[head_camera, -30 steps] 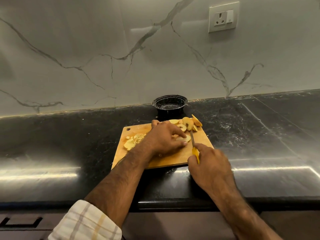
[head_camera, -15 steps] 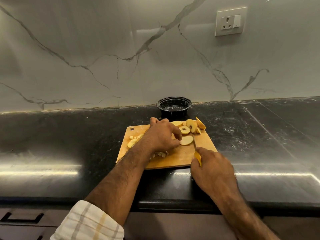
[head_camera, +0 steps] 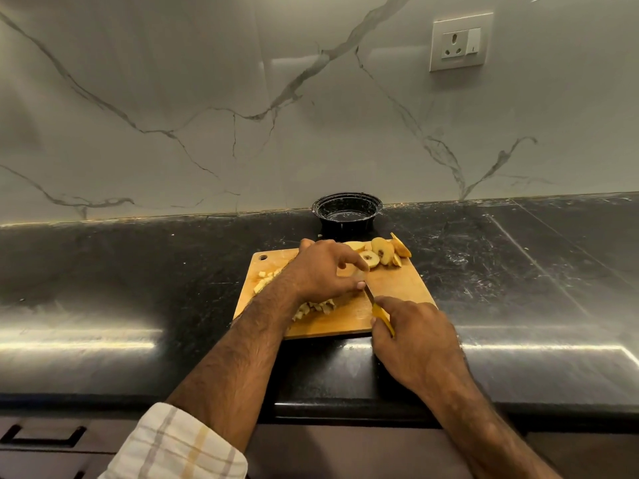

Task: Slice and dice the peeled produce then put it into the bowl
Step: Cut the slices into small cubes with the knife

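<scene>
A wooden cutting board (head_camera: 397, 288) lies on the black counter. My left hand (head_camera: 323, 271) holds a pale slice (head_camera: 352, 273) down on the board with curled fingers. My right hand (head_camera: 413, 340) grips a yellow-handled knife (head_camera: 380, 314), its blade pointing up to the left hand's fingertips. Round peeled slices (head_camera: 382, 252) lie at the board's far right corner. Diced pieces (head_camera: 316, 307) sit under my left wrist, and more diced bits (head_camera: 264, 280) lie at the board's left. A black bowl (head_camera: 347, 203) stands just behind the board against the wall.
The black stone counter (head_camera: 138, 271) stretches left and right of the board. A marble backsplash with a wall socket (head_camera: 460, 41) rises behind. Drawer fronts with a handle (head_camera: 45, 439) run below the counter's front edge.
My left hand moved a slice toward the board's middle and now covers it. My right hand brought the knife blade up against the left fingertips.
</scene>
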Demonstrator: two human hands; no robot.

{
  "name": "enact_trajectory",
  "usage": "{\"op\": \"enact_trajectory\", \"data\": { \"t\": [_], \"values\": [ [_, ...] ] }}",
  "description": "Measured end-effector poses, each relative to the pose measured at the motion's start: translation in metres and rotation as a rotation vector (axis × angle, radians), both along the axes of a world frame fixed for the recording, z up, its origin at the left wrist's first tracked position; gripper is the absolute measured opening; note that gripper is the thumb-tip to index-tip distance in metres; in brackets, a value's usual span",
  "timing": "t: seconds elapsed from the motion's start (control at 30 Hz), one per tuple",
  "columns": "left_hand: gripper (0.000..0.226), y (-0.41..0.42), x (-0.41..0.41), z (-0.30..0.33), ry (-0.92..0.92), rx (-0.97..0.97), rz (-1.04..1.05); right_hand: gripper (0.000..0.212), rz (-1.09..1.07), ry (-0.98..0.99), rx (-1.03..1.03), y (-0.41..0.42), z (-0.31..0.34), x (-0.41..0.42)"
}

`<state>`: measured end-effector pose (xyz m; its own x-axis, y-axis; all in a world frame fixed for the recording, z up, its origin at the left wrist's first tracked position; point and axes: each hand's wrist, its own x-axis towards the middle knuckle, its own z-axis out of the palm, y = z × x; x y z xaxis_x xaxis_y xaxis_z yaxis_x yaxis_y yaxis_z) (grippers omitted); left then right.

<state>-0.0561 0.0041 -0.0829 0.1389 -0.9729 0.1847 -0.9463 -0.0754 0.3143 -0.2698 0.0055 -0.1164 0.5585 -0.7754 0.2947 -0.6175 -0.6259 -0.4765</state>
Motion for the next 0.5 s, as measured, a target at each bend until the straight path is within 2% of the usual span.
{"op": "enact_trajectory", "data": {
  "t": [0.2, 0.37, 0.5],
  "values": [
    [0.020, 0.002, 0.004, 0.003, -0.035, 0.019, 0.017, 0.046, -0.053, -0.020, 0.006, 0.000, 0.002, -0.003],
    [0.010, 0.001, 0.009, 0.001, 0.019, 0.068, 0.014, 0.041, -0.102, -0.054, -0.070, 0.008, 0.005, -0.005],
    [0.010, 0.001, 0.010, 0.000, 0.039, 0.093, 0.006, 0.039, -0.120, -0.156, -0.128, 0.011, 0.005, -0.006]
  ]
}}
